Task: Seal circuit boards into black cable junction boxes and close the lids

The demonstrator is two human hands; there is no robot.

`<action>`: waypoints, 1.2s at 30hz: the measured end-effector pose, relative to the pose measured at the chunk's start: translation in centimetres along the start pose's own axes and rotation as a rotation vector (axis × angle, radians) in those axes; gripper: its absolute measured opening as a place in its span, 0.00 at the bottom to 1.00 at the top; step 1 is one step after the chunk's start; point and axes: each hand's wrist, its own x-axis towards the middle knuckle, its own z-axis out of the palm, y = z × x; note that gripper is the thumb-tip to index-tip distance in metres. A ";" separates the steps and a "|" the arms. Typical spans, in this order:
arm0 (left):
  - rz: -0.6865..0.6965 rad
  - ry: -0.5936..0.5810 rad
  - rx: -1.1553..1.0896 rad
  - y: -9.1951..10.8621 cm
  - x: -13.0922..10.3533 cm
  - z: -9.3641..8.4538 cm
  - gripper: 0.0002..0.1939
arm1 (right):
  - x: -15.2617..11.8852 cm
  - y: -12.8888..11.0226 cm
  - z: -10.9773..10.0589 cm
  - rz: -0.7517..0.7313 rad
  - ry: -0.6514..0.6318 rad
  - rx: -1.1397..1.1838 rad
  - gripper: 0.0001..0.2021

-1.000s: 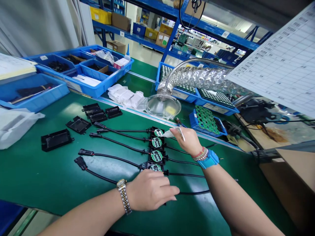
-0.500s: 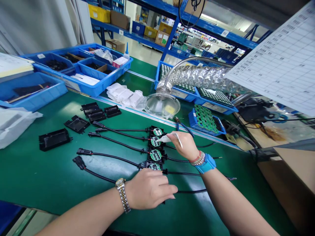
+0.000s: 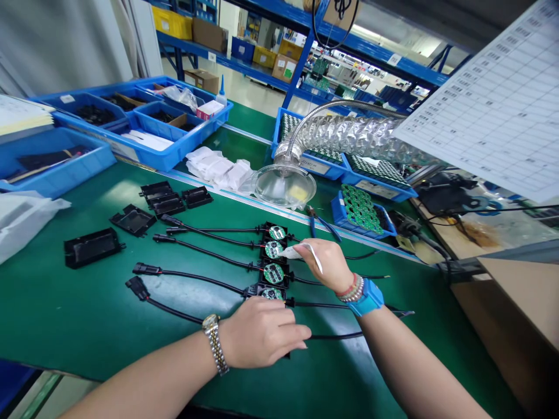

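Observation:
My right hand point(image 3: 325, 263) is closed round a white squeeze tube point(image 3: 292, 252). The tube's narrow tip is at the second round green circuit board point(image 3: 273, 249) from the far end. Several such boards sit in a row of black housings point(image 3: 279, 285), with black cables point(image 3: 205, 248) running out to both sides. Over the near end of the row lies my left hand point(image 3: 262, 333), its fingers curled together above the nearest housing. That housing is mostly covered, and what the fingers grip underneath is hidden.
Loose black housings point(image 3: 94, 247) lie at left. Behind are a blue divided bin point(image 3: 174, 154), white packets point(image 3: 213, 169) and a clear fume hood point(image 3: 283, 186). Blue-handled cutters point(image 3: 323, 224) lie beside a blue tray of circuit boards point(image 3: 362, 212). A cardboard box point(image 3: 515, 302) stands at right.
The view has shifted slightly, moving everything a little leftward. My right hand still holds the tube at the same board, tilted slightly differently. My left hand stays over the near housing.

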 end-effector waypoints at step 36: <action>0.000 -0.005 0.001 -0.1 0.1 0.0 0.09 | 1.2 -0.9 0.3 -0.030 0.007 -0.032 0.28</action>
